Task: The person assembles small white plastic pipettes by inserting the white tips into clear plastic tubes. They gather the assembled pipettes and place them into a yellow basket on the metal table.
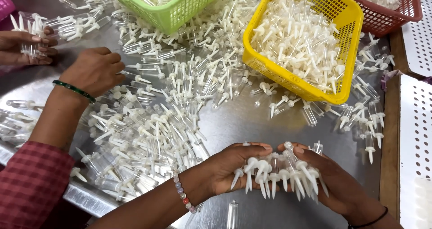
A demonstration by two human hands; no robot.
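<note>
Both my hands hold one row of small clear plastic tubes with white pointed caps [275, 171] just above the steel table [252, 121], caps pointing down towards me. My left hand [227, 168], with a bead bracelet on its wrist, closes on the row's left end. My right hand [335, 184], a black band at the wrist, closes on the right end. A loose heap of the same tubes [171, 107] covers the table to the left and beyond my hands.
A yellow basket [353, 40] full of tubes stands behind my hands, flanked by a green basket [180, 13] and a red one [387, 22]. White perforated trays [416, 121] lie at right. Another person's hand [94, 69] with a green bangle rests on the heap; a further hand [22, 46] holds tubes.
</note>
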